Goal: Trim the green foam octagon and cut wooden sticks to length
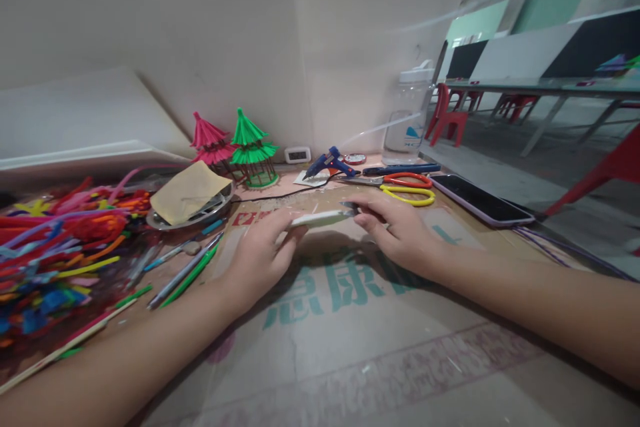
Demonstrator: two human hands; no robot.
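Probably light and stiff, best held by its edges, the pale strip (323, 218) is pinched by the left hand (263, 250), a small dark object (351, 207) by the right hand (403, 227).

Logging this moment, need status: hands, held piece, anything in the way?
Left hand holding pale piece. Right hand at its other end, by a small dark item, identity unclear. Glue gun and scissors lie beyond.

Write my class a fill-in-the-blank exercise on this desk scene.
The glue gun is coloured ____.
The scissors have one red loop and one ____ loop.
The green tower appears to the ____ of the pink tower.
The pale strip's left end is in the person's ____ hand.

Answers: blue; yellow; right; left.
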